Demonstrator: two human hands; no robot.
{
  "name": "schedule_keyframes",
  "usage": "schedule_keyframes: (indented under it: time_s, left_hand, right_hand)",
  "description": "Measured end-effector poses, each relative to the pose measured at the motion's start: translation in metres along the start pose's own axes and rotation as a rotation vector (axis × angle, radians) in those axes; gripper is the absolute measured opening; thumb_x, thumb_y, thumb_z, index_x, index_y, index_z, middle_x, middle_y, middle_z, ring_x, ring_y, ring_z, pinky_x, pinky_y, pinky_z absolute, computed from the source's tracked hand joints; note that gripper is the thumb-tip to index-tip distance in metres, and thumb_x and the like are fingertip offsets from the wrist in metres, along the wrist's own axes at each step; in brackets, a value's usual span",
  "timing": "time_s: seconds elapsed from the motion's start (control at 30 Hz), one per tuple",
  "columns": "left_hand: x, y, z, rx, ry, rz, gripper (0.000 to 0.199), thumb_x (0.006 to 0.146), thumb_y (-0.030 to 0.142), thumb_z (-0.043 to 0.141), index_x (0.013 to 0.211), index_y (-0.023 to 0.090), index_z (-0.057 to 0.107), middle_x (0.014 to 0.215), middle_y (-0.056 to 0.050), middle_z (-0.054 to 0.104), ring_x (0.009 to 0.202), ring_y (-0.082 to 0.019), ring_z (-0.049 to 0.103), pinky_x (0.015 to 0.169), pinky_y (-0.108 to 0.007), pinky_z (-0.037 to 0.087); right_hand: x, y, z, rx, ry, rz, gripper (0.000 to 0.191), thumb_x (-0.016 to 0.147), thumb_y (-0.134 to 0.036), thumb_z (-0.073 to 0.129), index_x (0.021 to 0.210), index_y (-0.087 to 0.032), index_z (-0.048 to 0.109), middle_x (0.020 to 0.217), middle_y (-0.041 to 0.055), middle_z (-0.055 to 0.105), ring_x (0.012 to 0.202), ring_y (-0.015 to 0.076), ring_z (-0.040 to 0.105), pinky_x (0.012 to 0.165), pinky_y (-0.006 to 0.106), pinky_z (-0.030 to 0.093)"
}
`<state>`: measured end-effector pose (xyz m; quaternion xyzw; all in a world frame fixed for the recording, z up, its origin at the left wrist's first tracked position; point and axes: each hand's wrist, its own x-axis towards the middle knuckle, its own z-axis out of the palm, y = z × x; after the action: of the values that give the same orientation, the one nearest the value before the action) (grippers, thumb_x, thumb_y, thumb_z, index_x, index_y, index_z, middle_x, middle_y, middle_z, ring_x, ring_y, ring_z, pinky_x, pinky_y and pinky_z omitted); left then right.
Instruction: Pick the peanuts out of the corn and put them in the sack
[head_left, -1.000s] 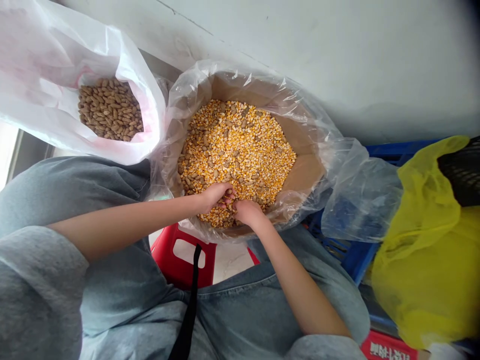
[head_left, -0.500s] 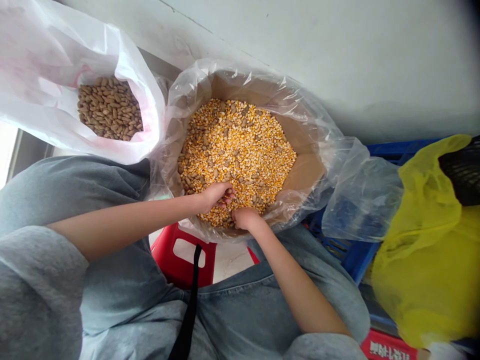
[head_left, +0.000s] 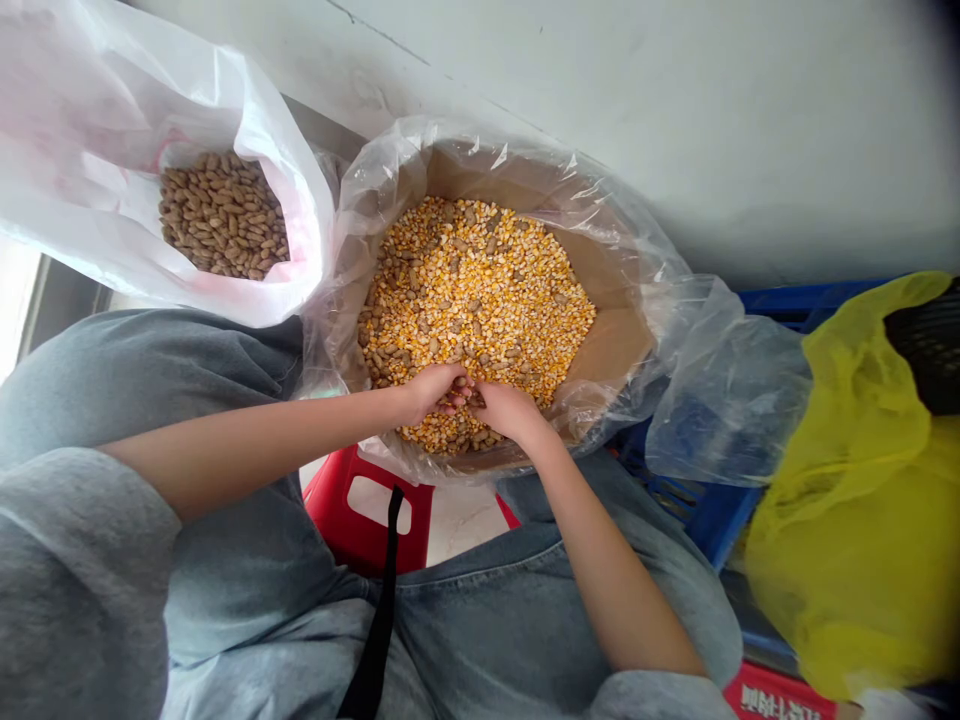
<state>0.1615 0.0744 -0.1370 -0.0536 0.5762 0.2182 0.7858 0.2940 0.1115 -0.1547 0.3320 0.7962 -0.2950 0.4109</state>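
My left hand (head_left: 437, 391) is curled with peanuts in its shell-brown handful, just above the corn. Close against it, my right hand (head_left: 505, 408) has its fingertips pinched on a peanut (head_left: 476, 398), at the left hand's fingers. Below both lie yellow and white corn kernels (head_left: 517, 300) with unshelled peanuts (head_left: 395, 360) scattered among them, more thickly at the left side. A brown sack (head_left: 611, 340) lined with a clear plastic bag (head_left: 667, 250) holds this mix. My palms and some fingertips are hidden.
On the left, an open white bag (head_left: 304, 245) contains many peanuts (head_left: 225, 215). A blue crate (head_left: 716, 520) and yellow mesh bag (head_left: 847, 540) stand on the right. Part of a red stool (head_left: 341, 520) shows under the sack. A wall (head_left: 675, 110) runs behind.
My right hand has risen from the corn near the sack's front edge and moved up to my left hand with a peanut. The left hand has stayed nearly in place.
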Motion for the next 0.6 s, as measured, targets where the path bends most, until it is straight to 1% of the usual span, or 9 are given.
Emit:
schedule_keyframes:
  time_s: [0.17,0.27,0.33,0.43,0.47,0.53,0.6]
  left_hand:
    - [0.003,-0.002,-0.001,-0.037,-0.002,0.005,0.014,0.071,0.02,0.04,0.061,0.014,0.047,0.056,0.002,0.046,0.045,-0.005,0.038,0.045,-0.018,0.032]
    - [0.005,-0.004,-0.003,-0.052,-0.002,0.015,0.014,0.071,0.021,0.04,0.061,0.014,0.047,0.056,0.002,0.045,0.045,-0.005,0.039,0.045,-0.018,0.032]
    - [0.006,-0.004,-0.003,-0.065,0.014,0.024,0.014,0.071,0.02,0.04,0.06,0.014,0.047,0.055,0.002,0.045,0.045,-0.006,0.039,0.044,-0.018,0.032]
    - [0.007,-0.004,-0.004,-0.096,0.049,0.041,0.014,0.071,0.021,0.04,0.06,0.015,0.047,0.055,0.002,0.045,0.044,-0.006,0.039,0.043,-0.018,0.032]
    - [0.007,-0.004,-0.004,-0.101,0.055,0.046,0.014,0.071,0.021,0.04,0.06,0.015,0.046,0.056,0.002,0.045,0.044,-0.006,0.039,0.043,-0.018,0.032]
    - [0.008,-0.004,-0.004,-0.106,0.059,0.053,0.014,0.071,0.022,0.04,0.06,0.015,0.046,0.057,0.002,0.045,0.045,-0.006,0.039,0.044,-0.018,0.033]
    - [0.009,-0.004,-0.004,-0.111,0.059,0.059,0.014,0.071,0.023,0.039,0.061,0.016,0.046,0.058,0.001,0.045,0.046,-0.006,0.04,0.044,-0.019,0.033]
  right_hand:
    - [-0.005,0.0,-0.008,0.169,0.189,-0.015,0.024,0.078,-0.031,0.039,0.097,-0.021,0.05,0.091,0.0052,0.06,0.077,0.0172,0.055,0.058,0.023,0.034]
    - [-0.006,0.0,-0.01,0.263,0.304,-0.043,0.021,0.077,-0.03,0.04,0.093,-0.023,0.051,0.09,0.0031,0.06,0.076,0.0161,0.055,0.058,0.023,0.034]
    - [-0.006,0.001,-0.011,0.337,0.386,-0.067,0.022,0.077,-0.028,0.041,0.096,-0.024,0.05,0.089,0.0017,0.06,0.074,0.0153,0.054,0.058,0.023,0.034]
    - [-0.005,0.003,-0.012,0.463,0.514,-0.077,0.028,0.077,-0.028,0.043,0.104,-0.024,0.046,0.082,0.0009,0.059,0.068,0.0139,0.053,0.057,0.023,0.036]
    - [-0.005,0.002,-0.013,0.511,0.549,-0.093,0.027,0.077,-0.029,0.042,0.103,-0.023,0.047,0.079,0.0008,0.058,0.066,0.0133,0.053,0.058,0.023,0.036]
    - [-0.005,0.001,-0.015,0.616,0.592,-0.163,0.02,0.078,-0.029,0.041,0.093,-0.022,0.051,0.078,0.0004,0.058,0.066,0.0123,0.052,0.06,0.023,0.038]
    - [-0.006,-0.003,-0.017,0.732,0.586,-0.258,0.016,0.079,-0.028,0.04,0.084,-0.021,0.053,0.077,0.0,0.057,0.068,0.0116,0.052,0.062,0.023,0.039]
